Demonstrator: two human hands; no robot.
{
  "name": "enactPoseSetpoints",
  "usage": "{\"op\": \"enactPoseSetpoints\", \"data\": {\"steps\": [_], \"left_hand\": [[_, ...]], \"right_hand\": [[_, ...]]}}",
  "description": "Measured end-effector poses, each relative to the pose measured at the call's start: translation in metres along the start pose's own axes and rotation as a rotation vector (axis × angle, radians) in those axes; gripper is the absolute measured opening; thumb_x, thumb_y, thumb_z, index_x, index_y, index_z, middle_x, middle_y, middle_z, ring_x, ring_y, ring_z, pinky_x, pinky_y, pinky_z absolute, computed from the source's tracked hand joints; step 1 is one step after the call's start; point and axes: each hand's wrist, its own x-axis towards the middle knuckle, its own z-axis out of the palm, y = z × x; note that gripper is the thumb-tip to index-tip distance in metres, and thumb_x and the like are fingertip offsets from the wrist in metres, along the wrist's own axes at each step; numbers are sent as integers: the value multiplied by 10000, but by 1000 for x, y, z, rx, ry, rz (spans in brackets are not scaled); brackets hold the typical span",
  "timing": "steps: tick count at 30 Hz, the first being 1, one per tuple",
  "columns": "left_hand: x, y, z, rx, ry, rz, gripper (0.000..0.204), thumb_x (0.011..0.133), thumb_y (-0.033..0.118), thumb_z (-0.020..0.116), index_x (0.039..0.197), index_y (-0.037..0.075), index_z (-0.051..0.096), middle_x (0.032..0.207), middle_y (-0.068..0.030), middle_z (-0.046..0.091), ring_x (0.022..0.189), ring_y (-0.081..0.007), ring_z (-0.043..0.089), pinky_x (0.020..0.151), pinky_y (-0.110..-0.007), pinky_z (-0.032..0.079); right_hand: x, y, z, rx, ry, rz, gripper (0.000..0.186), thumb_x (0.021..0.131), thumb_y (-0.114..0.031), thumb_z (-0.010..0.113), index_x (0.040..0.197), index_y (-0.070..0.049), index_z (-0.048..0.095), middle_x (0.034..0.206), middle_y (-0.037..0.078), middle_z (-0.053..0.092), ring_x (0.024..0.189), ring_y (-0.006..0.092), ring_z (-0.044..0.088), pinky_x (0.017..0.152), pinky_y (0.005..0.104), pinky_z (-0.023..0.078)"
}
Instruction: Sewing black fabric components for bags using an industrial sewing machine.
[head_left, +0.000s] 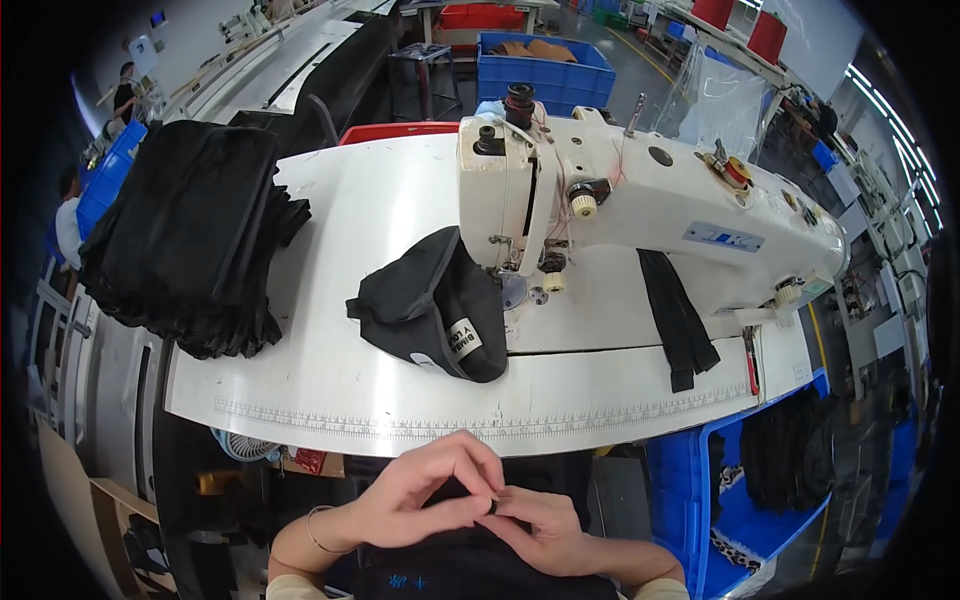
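Observation:
My left hand [430,492] and my right hand [542,522] meet in front of the table's near edge, fingertips pinched together. Between them shows a small dark piece [491,507], too small and too covered to name; both hands pinch it. Beyond them on the white sewing table [300,385] lies a black fabric pouch [405,315] with a pale label inside its fold. Its right side rests beside the needle area of a white sewing machine [640,190], and neither hand touches it.
A tall stack of black fabric pieces [190,230] stands at the left. Black strips [675,320] lie under the machine's arm, near red-handled snips [751,362]. A blue crate [680,490] with dark fabric is below right. Another blue bin [545,75] stands behind.

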Motion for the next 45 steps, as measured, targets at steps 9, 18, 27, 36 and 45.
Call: {"op": "enactPoseSetpoints", "data": {"steps": [9, 18, 27, 36, 45], "left_hand": [[66, -44, -22, 1898, -27, 199, 465, 714, 70, 562, 1135, -124, 530, 1059, -193, 527, 933, -297, 542, 844, -358, 474], [111, 2, -75, 1486, 37, -9, 229, 660, 73, 613, 862, -33, 596, 842, -117, 544, 782, -271, 543, 674, -323, 452], [119, -38, -76, 1846, -13, 384, 255, 667, 65, 626, 914, 2, 639, 847, -71, 557, 780, -203, 550, 669, -296, 445], [121, -66, -112, 1155, 101, 196, 369, 674, 25, 589, 1040, 4, 626, 1033, -182, 584, 976, -341, 564, 841, -441, 462], [128, -47, -135, 867, 27, 209, 430, 559, -30, 597, 988, -26, 628, 1071, -224, 549, 1031, -457, 486, 875, -499, 438]], "right_hand": [[18, 19, -31, 336, 181, 226, 409, 913, 25, 522, 1308, 26, 418, 931, 135, 677, 822, 189, 687, 648, 237, 535], [111, 79, -95, -1169, 20, -626, 376, 733, -83, 584, 1084, 47, 621, 926, 133, 635, 905, 247, 596, 845, 362, 489], [121, 115, -97, -950, -165, -207, 308, 669, -126, 620, 966, -60, 663, 1036, 82, 635, 941, 284, 612, 864, 427, 473], [127, 125, -100, -1038, -194, -413, 170, 604, -104, 584, 705, 32, 597, 844, 141, 566, 667, 264, 535, 529, 346, 432], [120, 115, -89, -1093, -217, -558, 182, 580, -204, 580, 639, -36, 618, 683, 150, 586, 808, 331, 533, 619, 418, 446]]}}
